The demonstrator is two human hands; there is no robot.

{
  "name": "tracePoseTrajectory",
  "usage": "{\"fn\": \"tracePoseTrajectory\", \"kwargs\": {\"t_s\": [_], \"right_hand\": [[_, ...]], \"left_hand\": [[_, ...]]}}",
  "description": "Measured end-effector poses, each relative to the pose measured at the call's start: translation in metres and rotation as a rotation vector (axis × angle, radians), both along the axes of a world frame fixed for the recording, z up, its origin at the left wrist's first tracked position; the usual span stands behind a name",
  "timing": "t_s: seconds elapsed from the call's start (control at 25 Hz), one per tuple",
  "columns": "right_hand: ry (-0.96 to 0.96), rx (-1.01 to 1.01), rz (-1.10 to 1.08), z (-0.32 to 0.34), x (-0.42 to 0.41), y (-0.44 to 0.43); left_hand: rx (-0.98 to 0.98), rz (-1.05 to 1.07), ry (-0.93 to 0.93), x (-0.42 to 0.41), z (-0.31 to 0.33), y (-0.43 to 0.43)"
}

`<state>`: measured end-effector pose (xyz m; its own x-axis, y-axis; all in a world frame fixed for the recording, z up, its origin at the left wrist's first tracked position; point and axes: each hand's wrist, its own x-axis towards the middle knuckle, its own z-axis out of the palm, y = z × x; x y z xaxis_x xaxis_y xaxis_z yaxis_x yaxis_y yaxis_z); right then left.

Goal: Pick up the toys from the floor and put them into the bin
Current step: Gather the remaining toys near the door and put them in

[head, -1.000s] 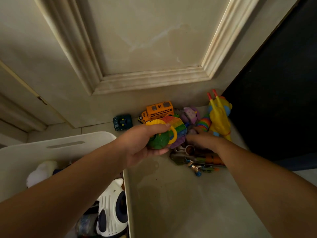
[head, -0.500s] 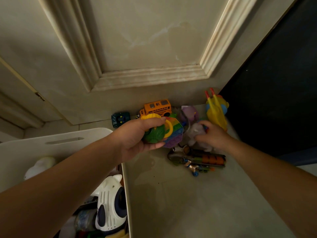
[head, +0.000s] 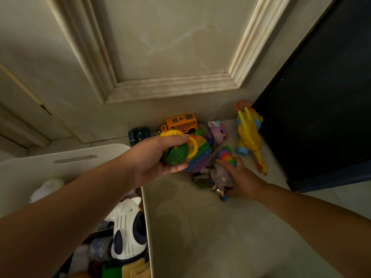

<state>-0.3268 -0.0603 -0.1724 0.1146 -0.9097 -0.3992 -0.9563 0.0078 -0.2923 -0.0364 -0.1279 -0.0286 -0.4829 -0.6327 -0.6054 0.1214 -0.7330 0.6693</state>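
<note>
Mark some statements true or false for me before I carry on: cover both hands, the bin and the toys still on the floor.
1. The left hand grips a green and yellow toy. True.
2. The orange bus is already in the bin. False: it stands on the floor against the door.
3. The right hand is raised and empty. False: it is down among the floor toys, gripping a grey soft toy.
4. A white panda-like toy lies in the bin. True.
5. The yellow chicken lies left of the bin. False: it lies far right, beside the dark panel.
</note>
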Motion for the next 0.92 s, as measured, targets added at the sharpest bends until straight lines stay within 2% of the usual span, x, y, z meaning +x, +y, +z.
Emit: {"fn": "tracePoseTrajectory", "kwargs": {"t_s": [0.2, 0.44, 0.64, 0.76, 0.92], "right_hand": [[0.022, 0.058, -0.024, 0.002, 0.003, -0.006], [-0.175, 0.085, -0.164, 0.005, 0.005, 0.006], [-0.327, 0.181, -0.322, 0.007, 0.022, 0.007], [-0.42, 0.228, -0.505, 0.011, 0.03, 0.008], [-0.458, 0.245, -0.573, 0.025, 0.032, 0.013]], "left_hand": [[0.011, 0.01, 0.012, 0.0, -0.001, -0.002], [-0.002, 0.0, 0.009, -0.001, 0.0, -0.001], [-0.002, -0.003, 0.023, 0.0, 0.004, -0.002], [-0.013, -0.017, 0.028, 0.003, 0.013, -0.004], [-0.027, 0.038, 0.034, 0.01, 0.033, -0.009]]}}
